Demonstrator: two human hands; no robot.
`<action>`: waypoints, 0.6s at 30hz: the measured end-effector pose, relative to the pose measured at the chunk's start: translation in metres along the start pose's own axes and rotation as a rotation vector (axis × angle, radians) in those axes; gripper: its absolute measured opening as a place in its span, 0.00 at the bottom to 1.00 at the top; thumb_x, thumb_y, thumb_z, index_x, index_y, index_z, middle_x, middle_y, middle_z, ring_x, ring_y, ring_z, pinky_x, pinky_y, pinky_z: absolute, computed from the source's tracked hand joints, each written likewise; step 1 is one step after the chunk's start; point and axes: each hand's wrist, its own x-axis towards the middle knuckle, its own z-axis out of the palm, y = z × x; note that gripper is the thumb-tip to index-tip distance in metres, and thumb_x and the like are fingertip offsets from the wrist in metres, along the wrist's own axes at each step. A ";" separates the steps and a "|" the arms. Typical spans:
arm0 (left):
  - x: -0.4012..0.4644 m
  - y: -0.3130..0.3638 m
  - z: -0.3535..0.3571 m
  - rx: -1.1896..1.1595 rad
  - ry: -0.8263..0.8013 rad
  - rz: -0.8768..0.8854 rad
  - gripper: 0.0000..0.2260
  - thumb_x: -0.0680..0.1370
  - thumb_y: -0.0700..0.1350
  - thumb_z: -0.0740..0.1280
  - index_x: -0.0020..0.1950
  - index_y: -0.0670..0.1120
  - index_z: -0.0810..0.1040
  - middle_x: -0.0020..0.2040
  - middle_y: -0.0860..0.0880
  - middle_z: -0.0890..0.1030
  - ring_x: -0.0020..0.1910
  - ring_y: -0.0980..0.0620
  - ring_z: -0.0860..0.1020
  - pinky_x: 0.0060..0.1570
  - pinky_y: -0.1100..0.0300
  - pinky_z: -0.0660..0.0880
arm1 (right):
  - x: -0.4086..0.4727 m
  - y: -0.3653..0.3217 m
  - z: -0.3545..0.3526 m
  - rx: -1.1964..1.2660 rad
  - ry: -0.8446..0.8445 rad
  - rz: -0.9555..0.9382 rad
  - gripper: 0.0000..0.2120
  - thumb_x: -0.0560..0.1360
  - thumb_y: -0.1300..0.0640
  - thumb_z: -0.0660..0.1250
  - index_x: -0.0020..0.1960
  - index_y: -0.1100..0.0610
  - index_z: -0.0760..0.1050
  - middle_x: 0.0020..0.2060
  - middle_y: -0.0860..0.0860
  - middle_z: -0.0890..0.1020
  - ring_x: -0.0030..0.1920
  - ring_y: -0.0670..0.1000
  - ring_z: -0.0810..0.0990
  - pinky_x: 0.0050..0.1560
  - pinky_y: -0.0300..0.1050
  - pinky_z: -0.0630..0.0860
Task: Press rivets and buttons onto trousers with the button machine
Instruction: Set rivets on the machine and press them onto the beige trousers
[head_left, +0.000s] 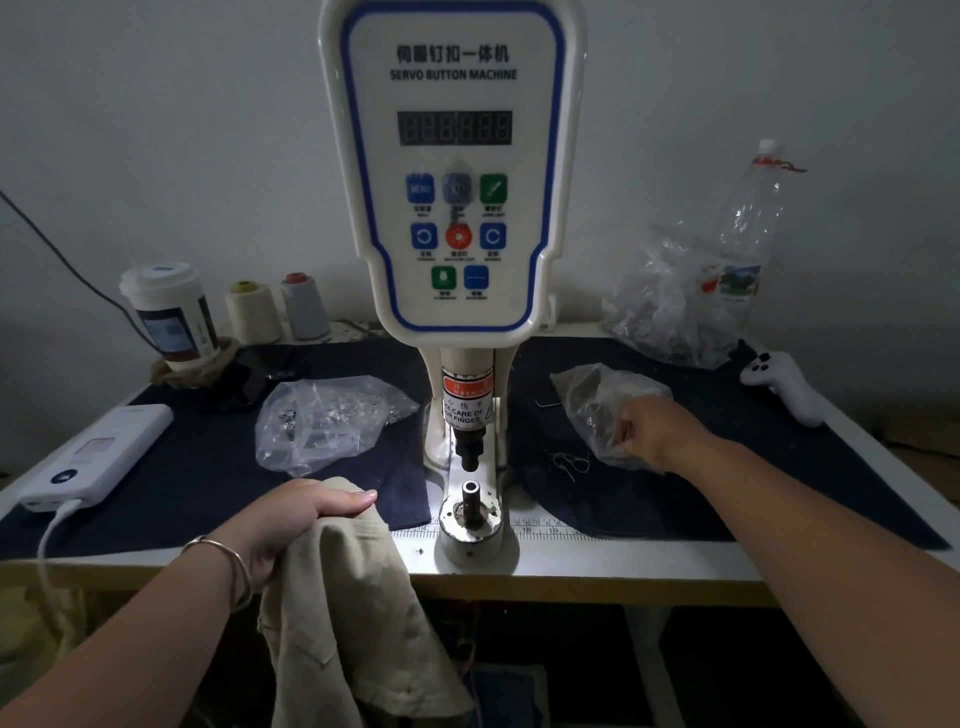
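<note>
The white servo button machine (452, 171) stands at the middle of the table, its punch (470, 457) raised above the lower die (471, 493). My left hand (296, 519) grips beige trousers (353, 613) at the table's front edge, left of the die; the cloth hangs down over the edge. My right hand (649, 431) reaches into a clear plastic bag (597, 400) right of the machine, fingers curled inside it; what they hold is hidden. A second clear bag of small metal parts (322, 421) lies left of the machine.
A dark cloth (208, 467) covers the table. A white power bank (88, 457) with a cable lies at the left. A cup (166, 312) and two thread cones (254, 312) stand behind. At the back right are a large bag (670, 306), a bottle (748, 228) and a white toy (784, 384).
</note>
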 end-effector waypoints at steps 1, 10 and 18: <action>0.000 0.000 0.000 -0.002 -0.001 0.003 0.11 0.63 0.51 0.79 0.34 0.45 0.82 0.39 0.40 0.82 0.38 0.44 0.82 0.45 0.53 0.76 | 0.002 -0.002 0.002 0.004 0.036 0.004 0.12 0.76 0.56 0.66 0.58 0.59 0.78 0.56 0.56 0.80 0.57 0.55 0.78 0.52 0.42 0.71; 0.000 -0.001 0.000 -0.002 0.005 0.001 0.11 0.63 0.51 0.79 0.33 0.46 0.81 0.37 0.41 0.82 0.37 0.46 0.81 0.44 0.53 0.75 | -0.002 -0.013 -0.002 0.058 0.011 0.073 0.16 0.81 0.57 0.61 0.66 0.60 0.71 0.63 0.58 0.75 0.63 0.55 0.74 0.61 0.44 0.69; 0.001 -0.001 0.001 -0.001 0.006 0.014 0.12 0.62 0.52 0.78 0.35 0.45 0.82 0.38 0.41 0.82 0.37 0.46 0.82 0.43 0.54 0.76 | 0.001 -0.008 0.007 0.108 0.020 0.097 0.19 0.81 0.57 0.60 0.70 0.60 0.68 0.68 0.60 0.71 0.67 0.58 0.70 0.67 0.48 0.67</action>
